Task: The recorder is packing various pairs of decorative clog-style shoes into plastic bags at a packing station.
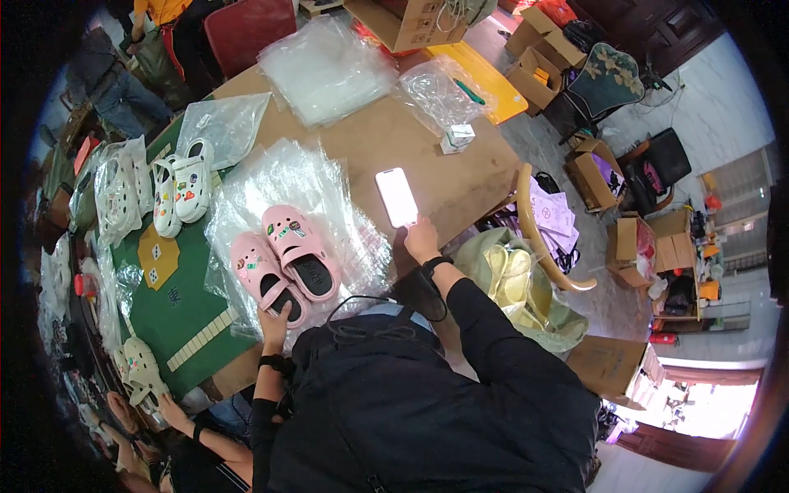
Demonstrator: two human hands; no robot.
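Note:
A pair of pink clogs (289, 246) with colourful charms rests on a stack of clear plastic bags (329, 189). My left hand (274, 324) grips the heel end of the left clog, thumb at its opening. To the right, a smartphone (396, 197) with a bright white screen is over the brown tabletop (460, 185). My right hand (422, 240) has its fingers closed at the phone's lower end; some of them are hidden. White clogs with charms (182, 189) stand farther left, beside a bagged pair (122, 193).
At lower left, another person's hand (173, 412) touches cream clogs (143, 370). Tiles (202, 338) line a green mat (164, 308). More clear bags (327, 70) and a small white box (458, 139) lie farther back. A sack of yellow footwear (509, 283) and a chair (523, 193) stand right.

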